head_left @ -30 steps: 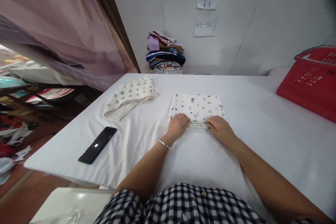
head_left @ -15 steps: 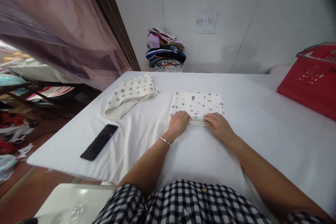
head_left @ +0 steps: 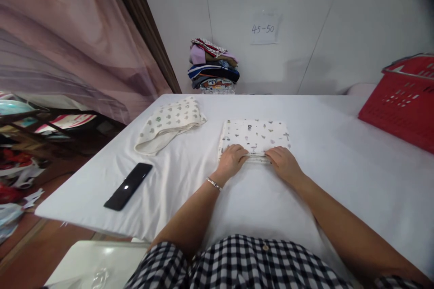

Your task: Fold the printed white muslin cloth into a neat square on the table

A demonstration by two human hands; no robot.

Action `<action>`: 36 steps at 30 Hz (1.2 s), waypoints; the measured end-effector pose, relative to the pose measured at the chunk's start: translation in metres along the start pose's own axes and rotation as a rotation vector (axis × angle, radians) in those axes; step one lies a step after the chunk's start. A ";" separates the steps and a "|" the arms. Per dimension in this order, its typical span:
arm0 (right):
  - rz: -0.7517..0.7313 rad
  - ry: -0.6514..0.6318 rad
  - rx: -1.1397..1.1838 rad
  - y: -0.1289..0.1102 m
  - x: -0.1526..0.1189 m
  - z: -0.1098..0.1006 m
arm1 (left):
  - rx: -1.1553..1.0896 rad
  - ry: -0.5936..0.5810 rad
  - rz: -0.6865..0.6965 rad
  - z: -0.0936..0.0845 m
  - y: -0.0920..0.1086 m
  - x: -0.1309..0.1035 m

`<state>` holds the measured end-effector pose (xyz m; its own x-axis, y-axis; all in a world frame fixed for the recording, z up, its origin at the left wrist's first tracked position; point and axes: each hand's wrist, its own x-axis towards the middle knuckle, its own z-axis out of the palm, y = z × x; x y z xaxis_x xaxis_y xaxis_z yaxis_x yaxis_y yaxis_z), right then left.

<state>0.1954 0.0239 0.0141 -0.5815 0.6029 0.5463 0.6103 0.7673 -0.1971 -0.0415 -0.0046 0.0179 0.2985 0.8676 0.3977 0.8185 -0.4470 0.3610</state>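
Observation:
A white cloth with small grey and green prints [head_left: 256, 135] lies folded into a flat rectangle on the white-covered table [head_left: 339, 180]. On its near edge, left of the middle, my left hand [head_left: 233, 159] is closed, the fingers gripping the folded layers. My right hand [head_left: 283, 161] pinches the same edge a little to the right. Between the two hands the stacked layers show. Another whitish cloth with a grey-green pattern [head_left: 171, 122], loosely folded, rests apart to the left.
A black phone [head_left: 128, 186] lies near the table's left edge. At the right stands a red plastic basket [head_left: 403, 104]. Behind the table rises a pile of folded clothes [head_left: 214, 65] against the wall. A white stool [head_left: 95, 262] is at the lower left, a pink curtain [head_left: 84, 31] above.
Both hands stay on the cloth's near edge with hardly any movement. The view has shifted very slightly.

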 end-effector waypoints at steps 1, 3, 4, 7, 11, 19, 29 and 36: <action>-0.004 0.004 0.004 0.001 -0.001 0.000 | -0.005 -0.002 0.002 0.000 0.000 0.000; -0.009 0.006 0.007 0.002 -0.002 0.001 | -0.014 0.002 0.013 0.000 0.000 0.000; -0.010 0.004 0.005 0.002 -0.003 0.001 | -0.017 0.007 0.020 -0.001 0.001 0.000; -0.016 -0.008 0.000 0.003 -0.005 0.002 | -0.008 0.015 0.041 -0.002 0.002 -0.001; -0.012 -0.054 0.005 0.004 -0.006 0.003 | 0.011 -0.019 0.058 -0.003 0.003 -0.002; -0.021 -0.083 0.032 0.000 -0.005 -0.003 | 0.016 -0.043 0.083 -0.005 0.002 -0.004; -0.050 -0.043 -0.028 -0.001 -0.006 0.006 | 0.063 0.041 0.110 0.000 -0.002 -0.007; -0.035 -0.070 -0.035 -0.006 -0.009 0.007 | 0.151 0.056 0.147 0.001 -0.003 -0.014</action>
<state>0.1932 0.0149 0.0046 -0.6383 0.5902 0.4942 0.6065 0.7809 -0.1492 -0.0479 -0.0149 0.0107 0.3954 0.7802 0.4847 0.8338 -0.5263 0.1668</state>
